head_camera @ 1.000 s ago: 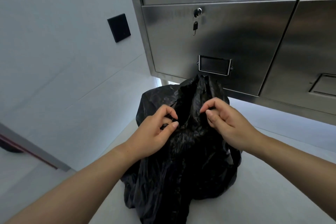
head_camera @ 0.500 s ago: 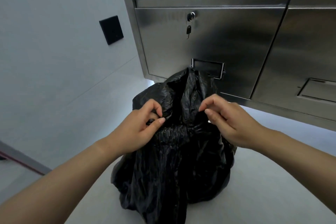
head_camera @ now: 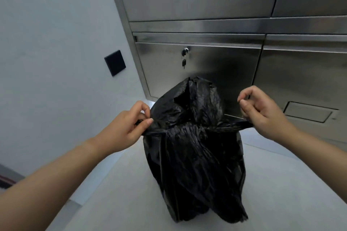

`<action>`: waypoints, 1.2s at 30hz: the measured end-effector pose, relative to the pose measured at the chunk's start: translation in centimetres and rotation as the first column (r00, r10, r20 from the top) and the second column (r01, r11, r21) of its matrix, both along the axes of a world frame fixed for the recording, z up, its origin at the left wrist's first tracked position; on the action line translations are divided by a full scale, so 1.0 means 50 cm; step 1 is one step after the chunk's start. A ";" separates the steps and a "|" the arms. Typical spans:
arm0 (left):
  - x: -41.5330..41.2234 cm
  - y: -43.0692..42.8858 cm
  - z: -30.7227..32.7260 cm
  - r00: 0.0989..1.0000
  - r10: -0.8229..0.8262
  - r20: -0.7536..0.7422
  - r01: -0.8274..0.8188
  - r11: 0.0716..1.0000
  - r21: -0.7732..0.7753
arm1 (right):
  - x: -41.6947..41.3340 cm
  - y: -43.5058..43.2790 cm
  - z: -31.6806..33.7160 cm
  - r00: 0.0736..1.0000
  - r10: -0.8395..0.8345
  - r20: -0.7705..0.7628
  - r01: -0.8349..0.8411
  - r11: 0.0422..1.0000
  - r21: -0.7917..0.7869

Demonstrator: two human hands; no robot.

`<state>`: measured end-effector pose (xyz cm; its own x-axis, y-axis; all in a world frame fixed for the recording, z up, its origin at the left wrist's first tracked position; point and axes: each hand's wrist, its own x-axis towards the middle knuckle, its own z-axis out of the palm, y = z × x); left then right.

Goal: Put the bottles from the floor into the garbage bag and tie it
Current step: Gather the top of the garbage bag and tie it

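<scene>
A black garbage bag [head_camera: 195, 165] stands on the pale floor in front of me, bulging and crinkled, its top bunched above a cinched neck. My left hand [head_camera: 124, 131] pinches a twisted strip of the bag at the left of the neck. My right hand [head_camera: 262, 114] grips the other strip at the right. Both strips are pulled taut sideways, away from each other. No bottles show; the bag's contents are hidden.
A stainless steel cabinet [head_camera: 206, 65] with a lock and hanging key [head_camera: 185, 56] rises just behind the bag. A grey wall with a black square plate [head_camera: 115, 63] runs along the left. Pale floor [head_camera: 291, 193] lies around the bag.
My hands were close together over the bag's top; they have moved apart, drawing two strips of the bag out sideways. The bag now stands taller, and my view has tilted up.
</scene>
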<state>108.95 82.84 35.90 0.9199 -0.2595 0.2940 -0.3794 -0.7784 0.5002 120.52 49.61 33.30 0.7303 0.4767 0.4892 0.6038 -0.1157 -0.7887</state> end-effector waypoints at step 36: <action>-0.078 -0.008 -0.253 0.937 0.328 0.122 -0.349 0.860 0.371 | -0.045 0.051 -0.185 0.991 0.000 0.136 0.077 0.829 -0.554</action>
